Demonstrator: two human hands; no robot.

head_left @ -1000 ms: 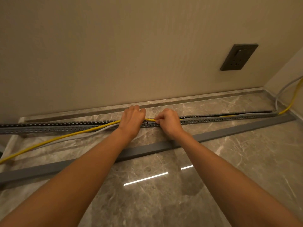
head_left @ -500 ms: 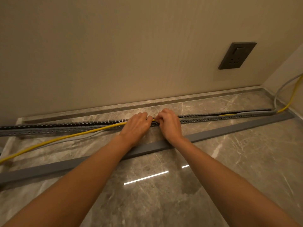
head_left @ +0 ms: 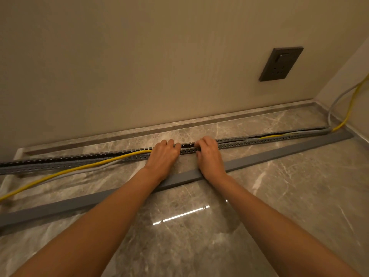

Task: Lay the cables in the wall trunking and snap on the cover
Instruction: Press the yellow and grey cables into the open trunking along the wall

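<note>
A long grey slotted trunking lies on the marble floor along the wall, its top uncovered. A yellow cable and a grey cable run from the left floor up into the trunking under my left hand. To the right of my hands both cables sit inside the channel and come out at the corner. My right hand presses fingertips down on the trunking, a short gap from the left hand. The flat grey cover strip lies loose on the floor in front, passing under both wrists.
A dark wall socket sits on the beige wall at the upper right. The side wall meets it at the right corner, where the cables climb. Glossy marble floor spreads toward me.
My left hand has slid right along the trunking toward my right hand. The stretch of yellow cable seen between the hands is now down in the channel.
</note>
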